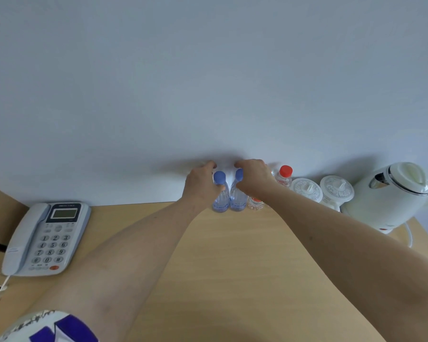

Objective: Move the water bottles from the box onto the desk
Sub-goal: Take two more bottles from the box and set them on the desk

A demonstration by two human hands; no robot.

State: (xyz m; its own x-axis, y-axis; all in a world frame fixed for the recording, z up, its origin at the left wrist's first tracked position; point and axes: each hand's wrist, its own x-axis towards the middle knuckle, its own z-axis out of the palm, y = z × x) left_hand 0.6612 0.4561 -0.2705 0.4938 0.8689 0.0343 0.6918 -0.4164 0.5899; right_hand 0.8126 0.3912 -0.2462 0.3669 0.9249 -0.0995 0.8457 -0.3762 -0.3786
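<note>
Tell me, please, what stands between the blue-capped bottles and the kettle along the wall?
In the head view, red-capped bottles and two lidded cups stand between the blue-capped bottles and the kettle.

Plain pale wall [208, 70] (evenly lit) behind light wooden desk [232, 267].

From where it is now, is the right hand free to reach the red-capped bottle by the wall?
Probably not yet. The right hand grips a blue-capped bottle. The red-capped bottle stands just to its right with nothing between them, so once the hand lets go, the way looks open.
</note>
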